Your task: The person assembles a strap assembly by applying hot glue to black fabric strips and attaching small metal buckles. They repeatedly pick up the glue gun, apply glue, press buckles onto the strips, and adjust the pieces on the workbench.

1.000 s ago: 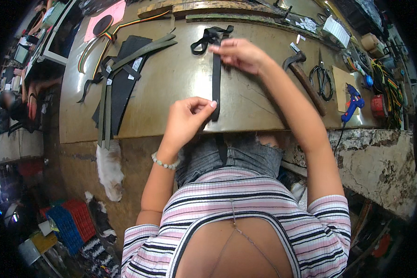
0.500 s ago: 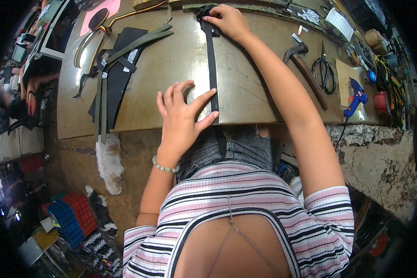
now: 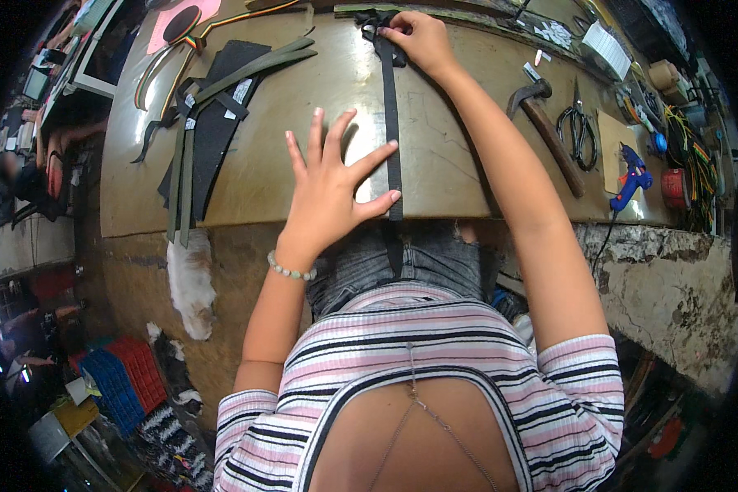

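Observation:
A long black strap (image 3: 393,115) runs straight from the far side of the table toward me, and its near end hangs over the front edge by my lap. With fingers spread, my left hand (image 3: 324,184) rests its index fingertip and thumb tip on the strap without closing round it. At the far end, my right hand (image 3: 425,43) pinches the strap beside a bunched heap of the same black material (image 3: 372,25). The fingertips partly cover what lies in that pinch.
Dark flat pieces (image 3: 221,123) with olive straps (image 3: 184,180) lie at left, near a roll of striped ribbon (image 3: 182,25). On the right are a hammer (image 3: 553,148), black-handled scissors (image 3: 580,135) and a blue glue gun (image 3: 631,176) with its cord over the edge.
My left hand's fingers have stretched out farther, their tips still at the strap. The strap and both hands have shifted slightly right, and the whole view has moved a little too.

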`<state>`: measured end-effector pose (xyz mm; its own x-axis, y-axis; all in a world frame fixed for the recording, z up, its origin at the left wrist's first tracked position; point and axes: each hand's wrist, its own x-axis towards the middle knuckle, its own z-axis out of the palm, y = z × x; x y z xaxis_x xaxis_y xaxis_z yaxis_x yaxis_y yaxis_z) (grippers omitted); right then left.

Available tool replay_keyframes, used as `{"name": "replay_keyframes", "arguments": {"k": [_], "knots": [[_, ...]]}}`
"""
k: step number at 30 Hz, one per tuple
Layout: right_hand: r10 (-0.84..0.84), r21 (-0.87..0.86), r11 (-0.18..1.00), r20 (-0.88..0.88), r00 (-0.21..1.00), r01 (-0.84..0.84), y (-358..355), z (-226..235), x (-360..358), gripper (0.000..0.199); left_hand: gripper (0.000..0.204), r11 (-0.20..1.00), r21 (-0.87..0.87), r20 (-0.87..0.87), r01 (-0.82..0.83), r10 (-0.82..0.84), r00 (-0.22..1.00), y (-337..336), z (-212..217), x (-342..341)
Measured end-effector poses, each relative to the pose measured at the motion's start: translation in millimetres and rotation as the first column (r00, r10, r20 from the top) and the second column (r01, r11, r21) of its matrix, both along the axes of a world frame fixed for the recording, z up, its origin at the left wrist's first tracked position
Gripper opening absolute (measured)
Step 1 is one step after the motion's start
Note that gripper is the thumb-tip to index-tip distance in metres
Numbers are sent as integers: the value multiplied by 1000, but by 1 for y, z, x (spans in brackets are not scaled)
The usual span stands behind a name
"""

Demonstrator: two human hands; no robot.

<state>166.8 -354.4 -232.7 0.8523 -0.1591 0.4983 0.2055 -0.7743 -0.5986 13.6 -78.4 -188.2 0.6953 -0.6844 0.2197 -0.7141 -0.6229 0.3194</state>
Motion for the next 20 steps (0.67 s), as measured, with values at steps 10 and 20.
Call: {"name": "replay_keyframes", "arguments": {"k": [10,20], "knots": [[-566,147,824,277,777,548,-71,60,-247,28,66,998,55,-23,-26,27,999,-1,-3,7],[-804,31,595,20,594,803,-245,10,-350,85,68,994,103,-31,-22,25,999,-2,-3,9]]}}
